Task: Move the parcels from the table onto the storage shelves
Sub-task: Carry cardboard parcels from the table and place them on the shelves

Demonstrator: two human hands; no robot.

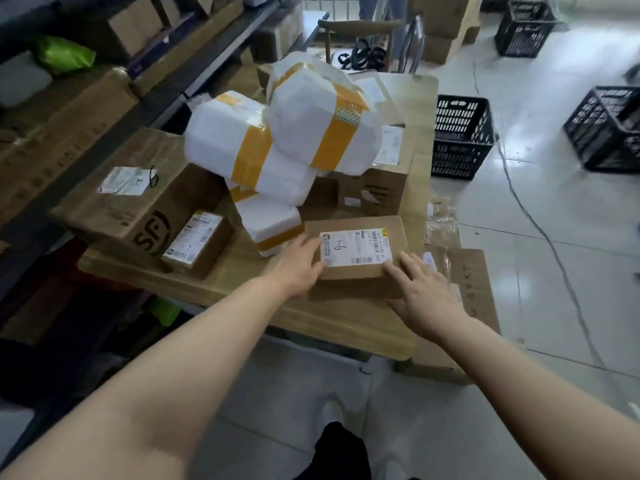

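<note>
Both hands laid on the labelled box (360, 252) at the near right of the surface (239, 292)

Left hand (298, 265) lies with fingers straight on the box's left edge, touching the label; right hand (426, 296) rests spread on its near right corner; neither grip closes round it, both flat and open; white taped parcels (277, 143) are piled just beyond the box; SF carton (138, 199) sits left, beside the shelves (86, 164); a crate (462, 136) stands on the floor, right.
</note>
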